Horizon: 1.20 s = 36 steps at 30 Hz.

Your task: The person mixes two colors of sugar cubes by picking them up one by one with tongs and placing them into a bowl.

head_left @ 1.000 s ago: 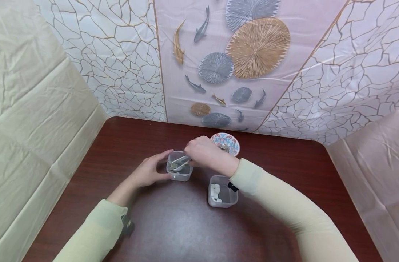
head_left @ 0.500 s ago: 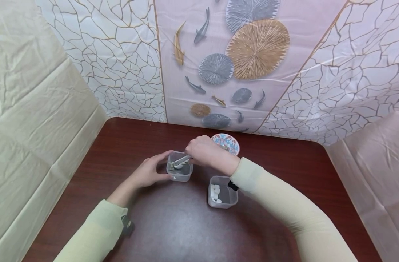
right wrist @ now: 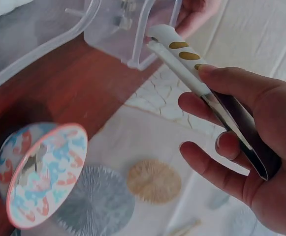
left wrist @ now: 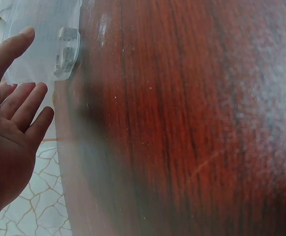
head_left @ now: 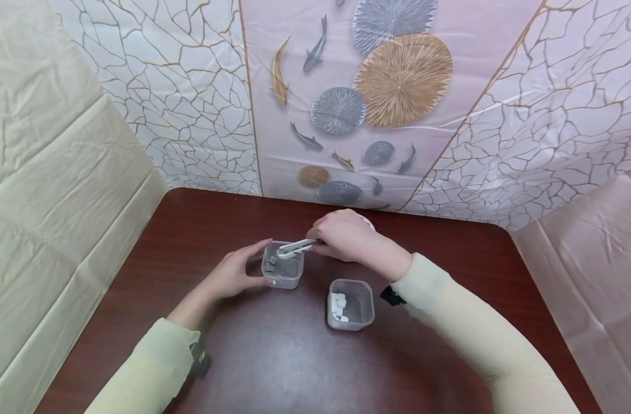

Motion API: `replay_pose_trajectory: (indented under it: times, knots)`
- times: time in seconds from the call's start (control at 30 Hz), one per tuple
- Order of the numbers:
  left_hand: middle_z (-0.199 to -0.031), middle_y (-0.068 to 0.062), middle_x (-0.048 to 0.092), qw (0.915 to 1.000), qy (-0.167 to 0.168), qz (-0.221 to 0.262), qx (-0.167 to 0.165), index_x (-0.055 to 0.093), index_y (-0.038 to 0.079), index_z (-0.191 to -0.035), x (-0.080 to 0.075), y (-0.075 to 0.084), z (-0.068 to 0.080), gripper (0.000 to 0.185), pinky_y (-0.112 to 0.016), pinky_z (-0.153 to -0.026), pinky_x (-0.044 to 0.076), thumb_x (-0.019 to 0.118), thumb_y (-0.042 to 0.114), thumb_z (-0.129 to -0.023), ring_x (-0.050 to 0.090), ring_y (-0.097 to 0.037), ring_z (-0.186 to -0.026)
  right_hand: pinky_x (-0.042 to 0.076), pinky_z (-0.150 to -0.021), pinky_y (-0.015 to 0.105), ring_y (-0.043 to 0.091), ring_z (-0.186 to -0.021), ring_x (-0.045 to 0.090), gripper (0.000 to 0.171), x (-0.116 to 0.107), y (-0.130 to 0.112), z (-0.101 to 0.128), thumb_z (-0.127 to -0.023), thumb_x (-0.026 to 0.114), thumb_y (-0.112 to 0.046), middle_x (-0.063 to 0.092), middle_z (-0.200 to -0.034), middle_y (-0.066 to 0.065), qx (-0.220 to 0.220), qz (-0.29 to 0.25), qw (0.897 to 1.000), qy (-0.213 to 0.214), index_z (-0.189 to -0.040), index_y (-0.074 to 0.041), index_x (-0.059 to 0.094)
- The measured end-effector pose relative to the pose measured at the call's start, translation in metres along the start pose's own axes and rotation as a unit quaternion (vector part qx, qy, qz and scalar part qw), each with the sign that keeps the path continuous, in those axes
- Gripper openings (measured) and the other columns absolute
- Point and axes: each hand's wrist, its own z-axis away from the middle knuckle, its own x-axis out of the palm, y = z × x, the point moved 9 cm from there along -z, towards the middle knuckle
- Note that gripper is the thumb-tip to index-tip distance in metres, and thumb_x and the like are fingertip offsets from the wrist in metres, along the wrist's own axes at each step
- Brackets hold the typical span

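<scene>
My left hand [head_left: 231,275] holds the left side of a clear plastic container [head_left: 286,282], thumb at the near corner and fingers at the far one. Several small greyish, shiny blocks [left wrist: 68,33] lie inside, along its left side. In my right hand [head_left: 346,234] is a pair of small white tongs [right wrist: 192,73] with gold spots and a dark handle end. Their tips stand close together over the container [right wrist: 113,42], and I see nothing between them. Behind my right hand, a patterned bowl [right wrist: 54,182] is mostly hidden in the head view; similar shiny pieces [right wrist: 33,164] sit in it.
A second clear container [head_left: 364,307] stands nearer to me on the right, with several white cubes [head_left: 338,305] at its left side. The dark red wooden table [head_left: 274,356] ends at a patterned cloth backdrop [head_left: 341,167]. Pale cloth [head_left: 61,230] hangs at the sides.
My right hand has moved right, drawing the tongs up from the blocks towards the container's right rim. The tongs' arms were spread and have come closer together. My left hand stays put.
</scene>
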Motion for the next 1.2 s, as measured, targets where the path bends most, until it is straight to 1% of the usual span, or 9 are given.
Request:
replay_pose_trajectory:
  times: [0.2,0.33,0.43,0.5,0.67,0.77,0.9,1.07,1.2]
  knots:
    - [-0.152,-0.020,0.060,1.0000,-0.002,0.004,0.002,0.047,0.002,-0.160,0.001,0.001,0.000,0.091,-0.057,-0.118,0.043,0.093,0.016,-0.083,0.063,-0.037,-0.135,0.055,-0.063,0.042,0.016,-0.076,0.070,0.004,-0.013,0.022,0.026,-0.092,0.081,-0.019,0.077,-0.092,-0.007,0.018,-0.032,0.998,0.049,-0.095,-0.019,0.079]
    - [-0.151,-0.021,0.061,1.0000,-0.001,0.007,0.004,0.047,0.002,-0.160,0.000,0.001,0.001,0.091,-0.057,-0.118,0.043,0.093,0.015,-0.083,0.064,-0.038,-0.134,0.053,-0.057,0.046,0.018,-0.069,0.066,0.009,-0.017,0.042,0.045,-0.088,0.085,-0.020,0.076,-0.090,-0.006,0.045,-0.031,0.996,0.065,-0.090,-0.022,0.076]
    - [-0.150,-0.022,0.061,1.0000,0.001,0.008,0.003,0.047,0.002,-0.160,0.000,0.001,0.001,0.091,-0.057,-0.117,0.044,0.093,0.015,-0.083,0.064,-0.038,-0.133,0.053,-0.058,0.047,0.019,-0.069,0.066,0.012,-0.018,0.056,0.058,-0.087,0.087,-0.020,0.076,-0.087,-0.005,0.063,-0.028,0.996,0.062,-0.088,-0.022,0.075]
    - [-0.150,-0.022,0.061,1.0000,0.002,0.006,0.001,0.047,0.003,-0.160,-0.001,0.000,0.002,0.091,-0.057,-0.117,0.044,0.093,0.016,-0.083,0.064,-0.037,-0.133,0.055,-0.061,0.048,0.021,-0.073,0.070,0.010,-0.018,0.064,0.066,-0.088,0.086,-0.019,0.076,-0.088,-0.003,0.072,-0.029,0.995,0.062,-0.092,-0.019,0.077]
    - [-0.150,-0.022,0.061,1.0000,0.001,0.002,-0.001,0.047,0.003,-0.160,-0.001,0.001,0.002,0.091,-0.058,-0.117,0.044,0.094,0.016,-0.083,0.064,-0.037,-0.133,0.059,-0.069,0.052,0.026,-0.089,0.077,0.013,-0.018,0.084,0.082,-0.091,0.083,-0.017,0.080,-0.099,0.000,0.097,-0.038,0.993,0.063,-0.103,-0.015,0.082]
    - [-0.150,-0.022,0.061,1.0000,0.000,0.001,-0.003,0.047,0.003,-0.160,-0.001,0.001,0.002,0.091,-0.059,-0.118,0.043,0.094,0.017,-0.083,0.064,-0.037,-0.133,0.059,-0.070,0.053,0.028,-0.091,0.078,0.012,-0.015,0.094,0.089,-0.092,0.082,-0.017,0.081,-0.101,0.001,0.113,-0.040,0.991,0.055,-0.104,-0.015,0.083]
    - [-0.150,-0.022,0.061,1.0000,-0.001,0.001,-0.004,0.047,0.004,-0.160,-0.001,0.001,0.002,0.091,-0.059,-0.118,0.042,0.094,0.017,-0.083,0.064,-0.037,-0.134,0.057,-0.066,0.053,0.030,-0.085,0.077,0.011,-0.008,0.106,0.095,-0.091,0.083,-0.017,0.081,-0.097,0.000,0.127,-0.034,0.990,0.047,-0.102,-0.016,0.083]
    - [-0.149,-0.022,0.062,1.0000,-0.002,0.002,-0.007,0.046,0.004,-0.160,0.000,0.001,0.001,0.091,-0.059,-0.119,0.042,0.094,0.018,-0.083,0.064,-0.037,-0.134,0.053,-0.059,0.050,0.025,-0.069,0.069,0.007,-0.001,0.114,0.099,-0.089,0.085,-0.018,0.074,-0.080,-0.007,0.140,-0.025,0.989,0.031,-0.095,-0.018,0.082]
    - [-0.149,-0.022,0.062,1.0000,-0.002,0.001,-0.005,0.047,0.003,-0.160,0.001,0.001,0.001,0.091,-0.059,-0.118,0.042,0.094,0.019,-0.084,0.064,-0.037,-0.133,0.054,-0.060,0.049,0.024,-0.070,0.068,0.006,0.010,0.118,0.100,-0.090,0.086,-0.022,0.071,-0.077,-0.007,0.154,-0.014,0.988,-0.003,-0.094,-0.019,0.082]
